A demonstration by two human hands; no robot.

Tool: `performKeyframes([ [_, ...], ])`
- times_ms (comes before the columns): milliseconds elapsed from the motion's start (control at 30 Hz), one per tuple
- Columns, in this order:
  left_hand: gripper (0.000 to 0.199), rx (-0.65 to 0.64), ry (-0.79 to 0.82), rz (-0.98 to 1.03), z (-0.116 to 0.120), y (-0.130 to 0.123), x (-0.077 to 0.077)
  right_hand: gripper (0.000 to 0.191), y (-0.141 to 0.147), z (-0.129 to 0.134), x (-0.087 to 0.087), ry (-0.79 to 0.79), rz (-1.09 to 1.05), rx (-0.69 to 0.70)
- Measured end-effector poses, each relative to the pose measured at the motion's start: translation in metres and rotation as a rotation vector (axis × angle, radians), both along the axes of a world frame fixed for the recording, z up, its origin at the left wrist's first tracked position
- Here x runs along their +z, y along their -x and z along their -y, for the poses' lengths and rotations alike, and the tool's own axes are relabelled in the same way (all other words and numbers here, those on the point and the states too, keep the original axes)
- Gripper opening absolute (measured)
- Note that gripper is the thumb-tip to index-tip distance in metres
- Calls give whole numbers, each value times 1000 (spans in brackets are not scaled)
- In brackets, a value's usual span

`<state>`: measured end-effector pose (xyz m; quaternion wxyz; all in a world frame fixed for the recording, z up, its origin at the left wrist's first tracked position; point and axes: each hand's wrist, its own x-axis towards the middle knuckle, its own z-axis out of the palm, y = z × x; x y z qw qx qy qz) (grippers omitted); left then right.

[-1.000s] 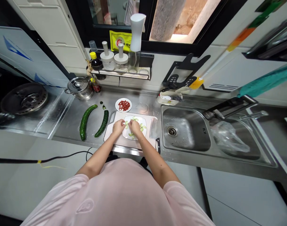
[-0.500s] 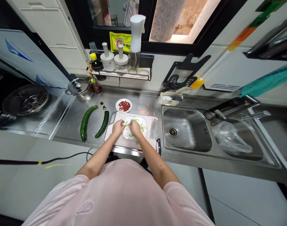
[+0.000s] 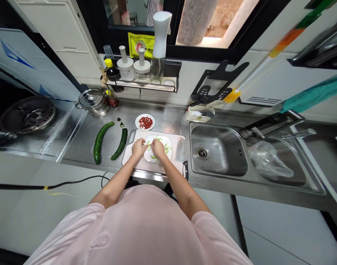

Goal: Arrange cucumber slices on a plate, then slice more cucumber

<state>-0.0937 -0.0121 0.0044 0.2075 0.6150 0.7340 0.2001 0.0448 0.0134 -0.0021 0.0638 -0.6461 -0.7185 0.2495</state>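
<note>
Both hands are over a white square plate [image 3: 168,139] lying on a pale cutting board [image 3: 135,163]. Thin green-edged cucumber slices [image 3: 166,148] sit in small fan-like groups on the plate. At the plate's left edge is my left hand [image 3: 139,148], its fingertips pinched together. My right hand [image 3: 158,149] reaches over the middle of the plate, also pinching, close to a group of slices. What either pinch holds is too small to make out. Behind the board stands a white dish [image 3: 137,124] of chopped red pieces [image 3: 146,122].
Left of the board lie a long cucumber [image 3: 99,143], a shorter cut cucumber [image 3: 120,144] and small end pieces [image 3: 122,124]. A black-handled knife [image 3: 186,170] rests at the board's right edge. Beyond are a sink [image 3: 220,129], a steel pot [image 3: 93,105] and a shelf of jars [image 3: 142,86].
The view has shifted slightly. My left fingers have moved a little over the plate's left edge, and my right hand stays at nearly the same place above the slices.
</note>
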Motion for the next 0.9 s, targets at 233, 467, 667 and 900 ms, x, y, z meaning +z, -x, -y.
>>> performKeyframes([
  [233,21,10,7,-5,0,1,-3,20,0,0,0,12,-6,0],
  [467,22,24,38,-4,-2,-1,3,20,-2,0,1,0,-27,11],
  [667,24,29,70,-6,-5,-2,9,21,-4,1,6,25,-9,-5],
  [900,25,30,95,-33,-7,-3,10,19,-5,1,7,44,20,-29],
])
